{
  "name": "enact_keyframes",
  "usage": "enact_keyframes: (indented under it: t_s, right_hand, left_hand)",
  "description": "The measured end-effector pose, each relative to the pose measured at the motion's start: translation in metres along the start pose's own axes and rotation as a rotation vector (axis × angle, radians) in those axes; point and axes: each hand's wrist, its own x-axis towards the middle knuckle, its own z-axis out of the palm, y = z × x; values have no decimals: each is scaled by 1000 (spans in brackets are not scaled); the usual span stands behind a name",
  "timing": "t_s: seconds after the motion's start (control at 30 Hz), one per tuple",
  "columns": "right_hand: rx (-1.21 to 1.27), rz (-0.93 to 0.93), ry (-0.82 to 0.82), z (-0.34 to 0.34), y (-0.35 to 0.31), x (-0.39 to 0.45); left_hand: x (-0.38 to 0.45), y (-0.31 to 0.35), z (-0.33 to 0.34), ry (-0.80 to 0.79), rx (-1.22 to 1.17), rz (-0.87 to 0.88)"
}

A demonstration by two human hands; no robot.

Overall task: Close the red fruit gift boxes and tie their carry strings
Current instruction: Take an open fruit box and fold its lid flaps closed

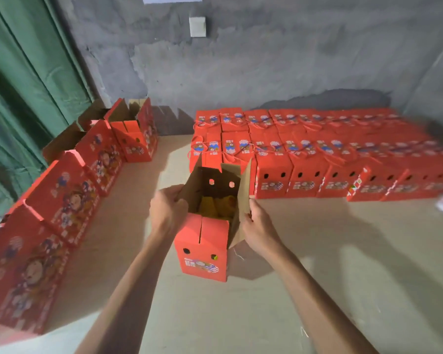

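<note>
A: Fingers [179,194] of the left hand [167,213] are pinched on the edge of the left top flap [189,185] of the open box [205,241]. Fingers of the right hand [257,226] are curled onto the lower edge of the right top flap [244,190]. Both flaps stand up, brown inner side showing.

B: Box position?

A: Directly between the two hands, upright on the floor [317,264]. The near end flap is already folded down, just below the fingertips. Yellow fruit [215,205] is visible inside, beyond the near flap. No carry string is seen on this box; I cannot tell where it is.

B: Progress on the whole lot?

A: Beyond the right fingers, the closed boxes [304,154] stand in two packed rows against the wall [266,60], tops shut, thin red strings across them. The far end of the rows is blurred, so no count. Left of the left fingers, a row of open boxes [87,175] runs along the green curtain [23,85], flaps up.

B: Judgement?

A: Well over half looks done. Remaining: fold these two flaps in, tie this one, then do the left row, at least five boxes.
</note>
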Motion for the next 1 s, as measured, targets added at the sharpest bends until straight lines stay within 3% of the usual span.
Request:
enact_keyframes:
  t_s: [0.43,0.7,1.0]
  right_hand:
    - [41,90,120,-219,129,-69]
    - [43,84,182,-307,178,-37]
    - [43,95,135,-371,225,24]
  left_hand:
    - [-105,111,198,-179,-161,68]
    - [-100,170,288,-238,-248,79]
    - [-74,203,345,-263,-136,-15]
